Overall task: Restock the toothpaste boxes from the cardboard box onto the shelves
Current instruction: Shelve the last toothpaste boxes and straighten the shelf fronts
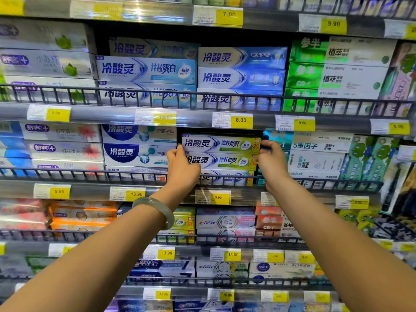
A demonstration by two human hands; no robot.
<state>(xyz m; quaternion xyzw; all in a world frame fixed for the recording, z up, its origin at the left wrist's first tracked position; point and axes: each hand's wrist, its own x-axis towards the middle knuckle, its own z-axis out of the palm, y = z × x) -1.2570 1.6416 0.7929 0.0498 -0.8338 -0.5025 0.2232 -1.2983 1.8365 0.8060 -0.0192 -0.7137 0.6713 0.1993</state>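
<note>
My left arm (96, 248) and right arm (342, 235) are closest to me, reaching far out to the big shelves (94, 111). The shelves are packed with toothpaste from left to right. In the middle row sit the green toothpaste boxes (221, 152). There are two, one on top of the other, just behind the black rail (90, 173). I cannot see the cardboard box anywhere.

My left hand (181, 170) grips the left end of the two boxes with bent fingers. My right hand (273, 164) curls its fingers round the right end. I think I am setting the pair into its spot.

What could go wrong? I hold the boxes only by their ends, so a soft squeeze may let the lower one slip and drop. If I push too low, it could bump the rail. The blue boxes (137, 154) are right beside my left hand, so a wide move might knock them crooked. The grey bangle (157, 210) on my left wrist could catch the price tag (212, 197) below.
</note>
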